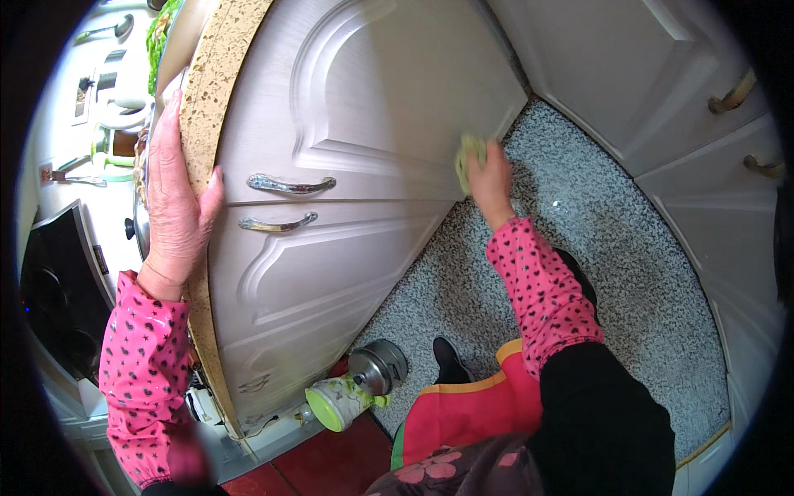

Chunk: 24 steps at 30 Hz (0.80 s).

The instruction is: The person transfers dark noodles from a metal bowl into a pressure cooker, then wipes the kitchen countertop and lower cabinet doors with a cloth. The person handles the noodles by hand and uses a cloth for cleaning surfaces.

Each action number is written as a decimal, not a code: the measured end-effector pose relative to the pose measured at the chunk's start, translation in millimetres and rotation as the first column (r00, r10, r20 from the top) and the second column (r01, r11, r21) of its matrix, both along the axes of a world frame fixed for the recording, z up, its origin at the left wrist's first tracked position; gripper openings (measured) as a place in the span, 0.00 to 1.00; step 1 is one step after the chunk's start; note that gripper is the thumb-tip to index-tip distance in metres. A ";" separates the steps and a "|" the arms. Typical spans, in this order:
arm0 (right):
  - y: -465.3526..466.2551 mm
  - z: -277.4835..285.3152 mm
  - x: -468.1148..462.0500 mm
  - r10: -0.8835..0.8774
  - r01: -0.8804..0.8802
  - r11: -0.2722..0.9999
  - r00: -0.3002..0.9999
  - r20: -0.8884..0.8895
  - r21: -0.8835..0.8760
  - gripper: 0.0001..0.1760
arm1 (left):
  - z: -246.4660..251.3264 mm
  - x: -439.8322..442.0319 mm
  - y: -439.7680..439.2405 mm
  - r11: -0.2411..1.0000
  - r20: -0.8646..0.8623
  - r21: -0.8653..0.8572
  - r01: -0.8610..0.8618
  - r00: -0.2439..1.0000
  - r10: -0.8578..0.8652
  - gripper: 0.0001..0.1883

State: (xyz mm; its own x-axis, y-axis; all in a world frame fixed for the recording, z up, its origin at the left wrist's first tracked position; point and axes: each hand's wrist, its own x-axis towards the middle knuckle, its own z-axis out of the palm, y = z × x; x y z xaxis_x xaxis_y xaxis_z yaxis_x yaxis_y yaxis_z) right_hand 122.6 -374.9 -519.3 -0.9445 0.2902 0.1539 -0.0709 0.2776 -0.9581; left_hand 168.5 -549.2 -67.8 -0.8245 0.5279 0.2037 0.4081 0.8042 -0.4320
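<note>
In my right hand (490,180) is a bunched yellow-green cloth (469,162), slightly blurred, at the lower edge of a white cabinet door (372,80) with a raised arched panel. My left hand (177,186) lies flat on the speckled tan countertop edge (214,80), fingers together and thumb apart, with nothing in it. Two metal handles, an upper one (291,184) and a lower one (278,222), sit on neighbouring doors near that edge. Pink sleeve covers with dark hearts and stars cover both forearms.
Below me is a speckled grey floor (490,291). A metal pot (378,366) and a white container with a green lid (329,409) stand by the cabinets. More cabinets with handles (735,93) line the right side. A black cooktop (65,297) and utensils lie at the left.
</note>
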 end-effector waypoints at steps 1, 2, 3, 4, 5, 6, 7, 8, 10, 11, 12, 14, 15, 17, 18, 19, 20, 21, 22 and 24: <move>-0.8 38.5 -10.7 -0.002 -0.005 0.986 0.999 -0.046 -0.167 0.22 | -2.6 3.9 -3.0 1.000 0.006 -0.003 -0.002 1.000 0.002 0.46; -9.4 85.9 -10.9 0.024 -0.052 0.933 0.996 -0.084 -0.356 0.23 | 5.8 22.1 -1.0 0.998 0.017 -0.034 -0.054 0.998 0.054 0.46; -5.9 117.2 -27.7 0.057 -0.107 0.938 0.986 -0.159 -0.331 0.25 | 7.0 20.8 -1.5 0.998 0.016 -0.037 -0.052 0.998 0.053 0.46; -3.2 138.1 -43.2 0.091 -0.160 0.941 0.968 -0.233 -0.299 0.26 | 6.6 19.3 -2.1 0.998 0.014 -0.039 -0.051 0.999 0.052 0.47; -1.2 150.9 -57.8 0.083 -0.136 0.965 0.969 -0.231 -0.224 0.27 | 7.1 16.8 -0.8 0.998 0.007 -0.047 -0.034 0.999 0.035 0.47; -0.1 160.1 -71.0 0.074 -0.110 0.983 0.971 -0.228 -0.147 0.28 | 7.3 13.7 1.0 0.998 0.002 -0.055 -0.018 1.000 0.019 0.47; 1.0 167.2 -76.9 0.074 -0.091 0.994 0.972 -0.222 -0.068 0.29 | 6.8 13.0 0.9 0.998 0.001 -0.062 -0.011 1.000 0.011 0.47; 4.1 173.4 -79.0 0.090 -0.096 0.995 0.978 -0.188 -0.026 0.30 | 6.7 12.1 0.1 0.997 -0.005 -0.074 -0.015 1.000 0.015 0.47; 8.4 181.5 -81.2 0.123 -0.117 0.991 0.986 -0.117 0.058 0.31 | 5.3 12.8 -0.5 0.997 -0.005 -0.076 -0.019 1.000 0.019 0.47; 7.2 182.6 -81.7 0.111 -0.103 0.992 0.985 -0.132 0.070 0.30 | 4.8 13.2 -1.3 0.997 -0.004 -0.077 -0.021 1.000 0.020 0.47; 5.9 184.1 -82.0 0.098 -0.087 0.993 0.984 -0.147 0.078 0.30 | 5.4 13.5 -2.4 0.997 -0.004 -0.076 -0.017 1.000 0.017 0.46; 4.7 187.7 -83.0 0.084 -0.070 0.993 0.983 -0.162 0.091 0.29 | 6.7 14.1 -4.8 0.997 -0.002 -0.074 -0.010 1.000 0.010 0.46; 5.0 189.6 -84.2 0.085 -0.070 0.993 0.983 -0.161 0.098 0.29 | 6.4 14.1 -6.0 0.997 -0.006 -0.077 -0.015 1.000 0.015 0.46; 4.7 191.1 -85.5 0.087 -0.071 0.992 0.983 -0.163 0.102 0.29 | 5.9 14.7 -7.7 0.996 -0.012 -0.084 -0.026 1.000 0.026 0.45; 5.5 191.2 -86.6 0.085 -0.069 0.993 0.983 -0.165 0.100 0.29 | 5.6 14.2 -6.9 0.996 -0.020 -0.091 -0.025 1.000 0.023 0.45; 6.0 191.1 -87.3 0.082 -0.067 0.993 0.983 -0.166 0.098 0.29 | 5.2 13.9 -6.6 0.997 -0.012 -0.079 -0.027 1.000 0.026 0.45; 5.9 191.1 -87.6 0.077 -0.061 0.994 0.982 -0.175 0.091 0.29 | 4.7 13.8 -6.5 0.997 -0.005 -0.067 -0.029 1.000 0.029 0.45; 5.1 191.9 -87.6 0.071 -0.057 0.995 0.980 -0.184 0.081 0.28 | 5.1 14.2 -5.9 0.998 0.002 -0.057 -0.032 0.999 0.032 0.45; 4.5 192.6 -87.8 0.066 -0.053 0.996 0.979 -0.194 0.071 0.28 | 5.3 14.1 -4.8 0.998 -0.003 -0.063 -0.024 1.000 0.024 0.45; 3.9 193.4 -89.7 0.067 -0.050 0.994 0.981 -0.183 0.099 0.28 | 5.1 13.3 -2.9 0.997 -0.013 -0.072 -0.008 1.000 0.007 0.46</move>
